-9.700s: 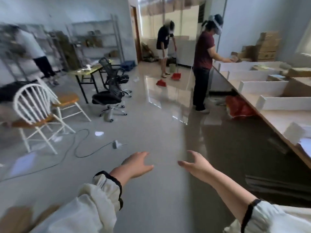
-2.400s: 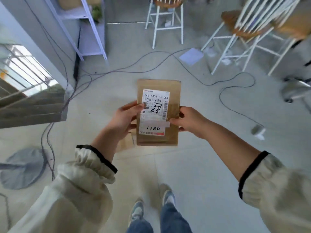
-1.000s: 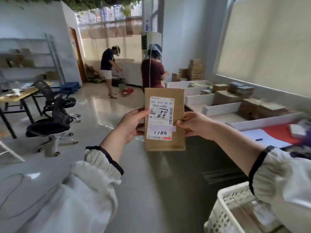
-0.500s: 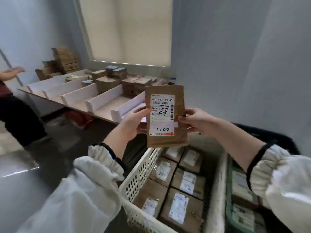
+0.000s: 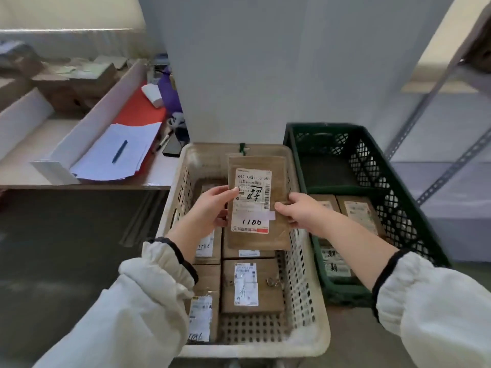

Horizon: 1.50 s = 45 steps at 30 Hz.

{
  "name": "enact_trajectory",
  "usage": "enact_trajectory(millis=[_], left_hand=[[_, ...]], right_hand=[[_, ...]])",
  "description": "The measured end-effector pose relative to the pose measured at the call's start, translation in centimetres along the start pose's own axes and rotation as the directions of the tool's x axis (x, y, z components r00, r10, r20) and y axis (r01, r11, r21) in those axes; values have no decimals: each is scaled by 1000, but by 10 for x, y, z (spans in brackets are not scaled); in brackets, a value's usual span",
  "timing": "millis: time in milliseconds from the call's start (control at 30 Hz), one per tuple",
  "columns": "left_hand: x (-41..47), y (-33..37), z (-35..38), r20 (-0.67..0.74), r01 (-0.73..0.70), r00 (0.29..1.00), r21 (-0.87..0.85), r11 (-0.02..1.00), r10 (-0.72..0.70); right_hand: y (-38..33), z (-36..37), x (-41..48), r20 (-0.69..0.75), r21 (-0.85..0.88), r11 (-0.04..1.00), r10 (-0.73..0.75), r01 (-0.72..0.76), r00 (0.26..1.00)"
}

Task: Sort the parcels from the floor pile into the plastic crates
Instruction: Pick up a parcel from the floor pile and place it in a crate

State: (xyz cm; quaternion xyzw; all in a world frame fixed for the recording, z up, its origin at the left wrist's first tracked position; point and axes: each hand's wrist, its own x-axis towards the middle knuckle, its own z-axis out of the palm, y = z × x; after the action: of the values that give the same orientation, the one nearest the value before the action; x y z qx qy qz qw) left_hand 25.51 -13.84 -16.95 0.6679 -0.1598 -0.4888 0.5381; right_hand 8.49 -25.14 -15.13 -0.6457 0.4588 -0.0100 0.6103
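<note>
Your left hand (image 5: 212,205) and right hand (image 5: 300,212) both grip the brown parcel (image 5: 277,235). Each thumb lies on its front face and the fingers curl behind its side edges. You hold it upright with its white label facing you, over the far half of the white crate (image 5: 309,338), nearer that crate's right wall. Below it, more labelled parcels (image 5: 252,285) lie flat on the crate floor, filling the left side and middle; bare floor shows at the near edge. The green crate (image 5: 398,197) stands just beside the white one on its right, with a few parcels (image 5: 358,211) lying in its near half. On the bench (image 5: 26,171) to the left, a blue pen (image 5: 119,151) rests on loose papers (image 5: 106,166) near the bench's right end.
</note>
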Motion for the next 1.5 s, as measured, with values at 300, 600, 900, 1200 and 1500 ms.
enact_trajectory(millis=[300, 600, 900, 1200, 1500], left_hand=[[30, -85, 9, -36, 231, 973, 48, 972, -229], [29, -126, -41, -123, 335, 937, 61, 940, -326], [9, -196, -99, -370, 560, 798, 160, 813, -477], [1, -214, -103, -462, 599, 776, 326, 731, -429], [-30, -210, -58, -750, 418, 509, -213, 883, -422]], right_hand=[[79, 23, 38, 50, 8, 979, 202, -203, 978], [106, 79, 78, 194, 56, 946, 303, -319, 933], [148, 184, 100, 385, -51, 882, 450, -469, 806], [171, 219, 100, 341, -158, 879, 477, -451, 810], [153, 198, 118, 302, -174, 861, 508, -477, 807]])
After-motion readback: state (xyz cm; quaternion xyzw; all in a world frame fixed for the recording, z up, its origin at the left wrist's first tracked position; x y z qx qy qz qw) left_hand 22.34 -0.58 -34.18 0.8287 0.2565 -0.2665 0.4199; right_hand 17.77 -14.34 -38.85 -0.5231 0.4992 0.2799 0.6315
